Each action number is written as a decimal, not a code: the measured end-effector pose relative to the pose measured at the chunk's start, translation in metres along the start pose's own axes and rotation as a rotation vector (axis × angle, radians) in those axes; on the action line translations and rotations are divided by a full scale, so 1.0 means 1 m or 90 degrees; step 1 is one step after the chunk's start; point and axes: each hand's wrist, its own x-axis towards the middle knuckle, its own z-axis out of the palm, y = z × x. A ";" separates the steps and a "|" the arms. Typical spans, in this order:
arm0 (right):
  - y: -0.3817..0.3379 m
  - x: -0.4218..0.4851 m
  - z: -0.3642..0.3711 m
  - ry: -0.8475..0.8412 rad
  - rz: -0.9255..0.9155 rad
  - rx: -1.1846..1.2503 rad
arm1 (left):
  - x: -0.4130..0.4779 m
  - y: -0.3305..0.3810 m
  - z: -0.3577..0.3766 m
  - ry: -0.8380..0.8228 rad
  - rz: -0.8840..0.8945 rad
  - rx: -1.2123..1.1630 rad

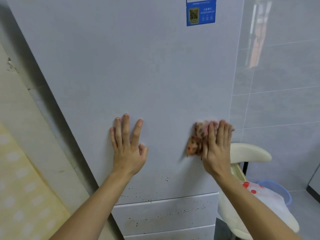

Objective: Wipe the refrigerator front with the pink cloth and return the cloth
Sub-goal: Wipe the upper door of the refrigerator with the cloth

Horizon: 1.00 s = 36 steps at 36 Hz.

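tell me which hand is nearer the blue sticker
Right. The right hand presses the pink cloth almost straight below the blue sticker; the left hand lies flat farther left.

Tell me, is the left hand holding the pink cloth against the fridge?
No, the right hand presses the pink cloth on the refrigerator front, while the left hand lies flat and bare.

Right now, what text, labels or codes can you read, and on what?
Blue sticker on the refrigerator door: white print, too blurred to read.
QR code on that sticker: too small to scan.
Red marks on the white bag: blurred, unreadable.
Nothing can be quoted.
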 end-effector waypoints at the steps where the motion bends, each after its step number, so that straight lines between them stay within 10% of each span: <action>1: -0.005 0.017 -0.003 0.014 0.027 0.015 | 0.000 0.000 0.000 -0.001 0.001 0.002; 17: 0.016 -0.084 0.004 -0.111 0.009 0.018 | -0.001 0.013 -0.002 0.006 -0.030 -0.003; 25: -0.047 -0.046 -0.044 -0.132 0.145 0.211 | -0.007 0.082 -0.020 -0.113 0.020 -0.307; 29: -0.090 -0.033 -0.058 -0.140 0.065 0.264 | -0.006 0.125 -0.047 -0.398 -0.159 -0.654; 36: -0.118 -0.033 -0.072 -0.251 0.086 0.363 | -0.005 0.103 -0.064 -0.308 -0.564 -0.740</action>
